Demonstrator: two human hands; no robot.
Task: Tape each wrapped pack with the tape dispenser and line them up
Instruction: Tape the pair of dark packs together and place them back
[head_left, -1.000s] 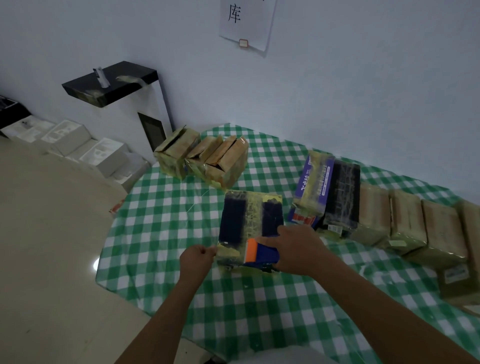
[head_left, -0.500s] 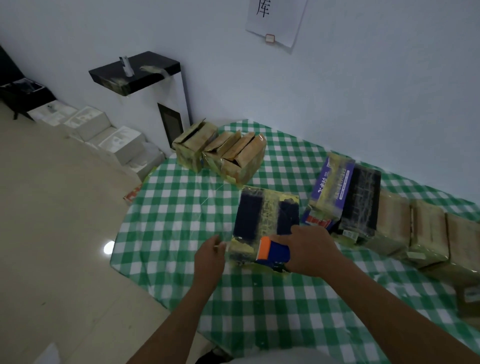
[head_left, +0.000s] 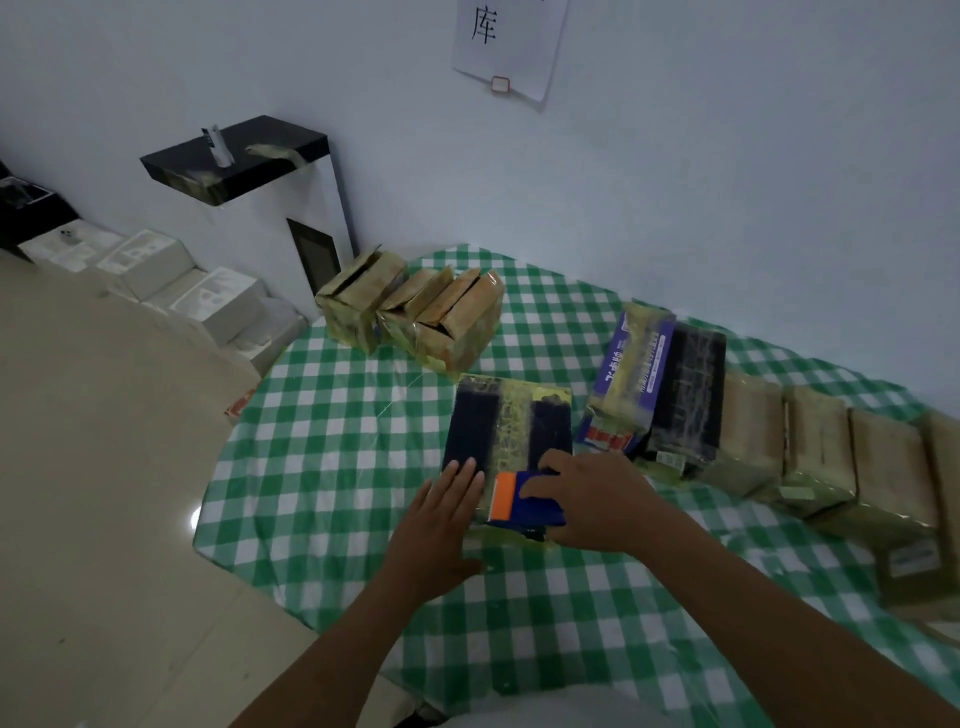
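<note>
A dark blue wrapped pack (head_left: 506, 423) with yellowish tape strips lies flat in the middle of the green checked table (head_left: 332, 447). My right hand (head_left: 587, 499) grips the blue and orange tape dispenser (head_left: 519, 499) at the pack's near edge. My left hand (head_left: 441, 530) lies flat, fingers straight, with the fingertips pressing the pack's near left corner. To the right a row of taped packs (head_left: 810, 447) runs along the wall, led by a purple one (head_left: 628, 374) and a black one (head_left: 685, 395).
Three brown packs (head_left: 415, 317) stand at the table's far left corner. A black-topped white stand (head_left: 244, 171) and white boxes (head_left: 171, 280) sit on the floor to the left. A paper sign (head_left: 506, 47) hangs on the wall.
My left hand has opened from a pinch at the pack's left edge and now lies flat on the pack's near corner. The dispenser stays at the near edge.
</note>
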